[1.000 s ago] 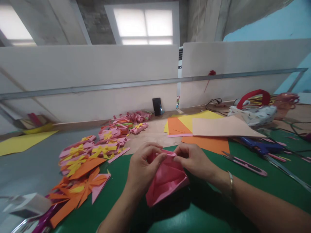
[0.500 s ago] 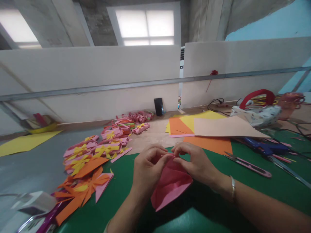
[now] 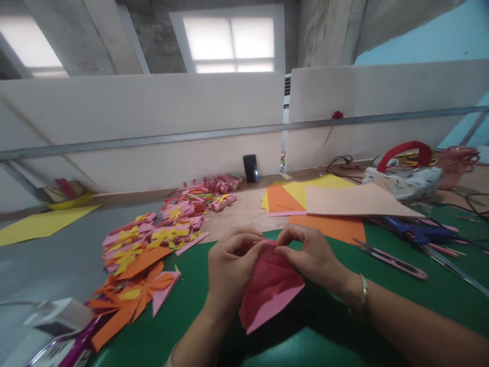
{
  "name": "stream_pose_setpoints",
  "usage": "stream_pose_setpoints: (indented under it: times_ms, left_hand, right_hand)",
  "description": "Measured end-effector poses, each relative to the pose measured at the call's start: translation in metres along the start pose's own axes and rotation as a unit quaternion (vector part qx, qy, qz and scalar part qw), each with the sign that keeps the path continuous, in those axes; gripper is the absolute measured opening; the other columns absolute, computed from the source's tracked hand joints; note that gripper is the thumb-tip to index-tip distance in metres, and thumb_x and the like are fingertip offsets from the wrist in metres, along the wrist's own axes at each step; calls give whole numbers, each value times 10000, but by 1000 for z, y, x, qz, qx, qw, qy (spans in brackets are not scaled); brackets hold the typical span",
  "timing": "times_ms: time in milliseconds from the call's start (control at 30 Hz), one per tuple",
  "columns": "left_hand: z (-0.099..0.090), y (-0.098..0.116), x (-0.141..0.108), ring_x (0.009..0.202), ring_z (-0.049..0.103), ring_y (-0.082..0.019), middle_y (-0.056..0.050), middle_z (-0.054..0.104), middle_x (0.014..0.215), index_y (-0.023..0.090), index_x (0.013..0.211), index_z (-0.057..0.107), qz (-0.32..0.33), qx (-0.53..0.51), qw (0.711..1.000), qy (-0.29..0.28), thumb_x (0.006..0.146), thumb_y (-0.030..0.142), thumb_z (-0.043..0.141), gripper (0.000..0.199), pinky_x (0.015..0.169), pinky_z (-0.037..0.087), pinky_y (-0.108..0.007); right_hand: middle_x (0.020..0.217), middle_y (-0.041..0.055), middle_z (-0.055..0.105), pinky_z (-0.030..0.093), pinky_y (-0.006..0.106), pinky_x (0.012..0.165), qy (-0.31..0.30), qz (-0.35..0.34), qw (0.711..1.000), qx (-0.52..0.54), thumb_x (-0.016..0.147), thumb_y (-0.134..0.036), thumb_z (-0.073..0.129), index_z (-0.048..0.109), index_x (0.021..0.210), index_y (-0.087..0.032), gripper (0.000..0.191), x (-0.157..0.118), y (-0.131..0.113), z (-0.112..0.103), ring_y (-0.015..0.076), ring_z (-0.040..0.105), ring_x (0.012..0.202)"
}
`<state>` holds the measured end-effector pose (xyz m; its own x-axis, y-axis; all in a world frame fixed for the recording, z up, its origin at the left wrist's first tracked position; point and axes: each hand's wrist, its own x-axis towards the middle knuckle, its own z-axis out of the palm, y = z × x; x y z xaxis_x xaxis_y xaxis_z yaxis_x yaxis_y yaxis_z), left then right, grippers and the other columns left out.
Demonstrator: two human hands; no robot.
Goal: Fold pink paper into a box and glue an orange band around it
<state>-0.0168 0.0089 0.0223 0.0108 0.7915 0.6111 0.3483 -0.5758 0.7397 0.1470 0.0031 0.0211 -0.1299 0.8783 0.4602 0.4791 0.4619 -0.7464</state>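
A: Where is the pink paper [image 3: 269, 293] held?

B: At its far end, between the hands, over the green part of the worktop [image 3: 194, 275]. It is pinched there by the left hand [image 3: 233, 270] from the left and by the right hand [image 3: 315, 257] from the right. Both grips are closed, thumbs against fingers, on the same narrow edge.

A: And how is its long axis laid?

B: From the fingertips toward the near side, slanted a little to the left. The near end is gripped by neither hand; whether the worktop is touched by it cannot be told.

A: Is either hand nearer to it?

B: Neither; the paper is touched by both. The pinched edge is the relation that matters, since the two thumb tips are nearly brought together there. The exact fold beneath them is hidden.

A: What is changed from the picture of a second ago?

B: The gap between the thumbs is narrowed, and less of the far edge is left showing. A broader pale band seems to be shown along the near edge. The whole view is also shifted slightly.
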Motion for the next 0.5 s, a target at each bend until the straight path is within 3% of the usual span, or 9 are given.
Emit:
stream_pose_setpoints:
  times_ms: [133, 267, 433, 500]
  left_hand:
    - [2, 2, 1, 666, 611, -124, -9, 669, 715, 175, 640, 666, -31, -30, 999, -5, 671, 154, 694, 47, 620, 481, -215]
    - [2, 4, 2, 627, 577, -96, 26, 613, 664, 165, 689, 596, -79, -113, 991, -3, 653, 93, 676, 113, 573, 464, -181]
    - [4, 5, 2, 641, 581, -92, 38, 581, 686, 166, 741, 561, -130, -168, 977, -22, 625, 79, 681, 188, 584, 465, -179]
    - [4, 6, 2, 632, 588, -98, 36, 581, 677, 165, 763, 563, -145, -175, 973, -40, 615, 101, 696, 209, 582, 465, -187]
  right_hand:
    - [656, -40, 594, 426, 224, 600, 29, -3, 999, 21, 675, -106, 649, 577, 750, -184, 131, -1, 0, 2, 110, 548, 626]
    - [681, -29, 640, 446, 246, 633, 20, 14, 999, 25, 683, -118, 652, 603, 923, -195, 256, 0, 0, 3, 127, 586, 652]
    - [704, -1, 653, 444, 251, 632, -60, -13, 998, 20, 760, -187, 600, 647, 772, -188, 48, 1, -3, 2, 133, 580, 671]
    - [692, 6, 653, 429, 245, 612, -74, -26, 997, 4, 786, -209, 578, 649, 704, -182, 111, 0, -4, 2, 134, 572, 669]
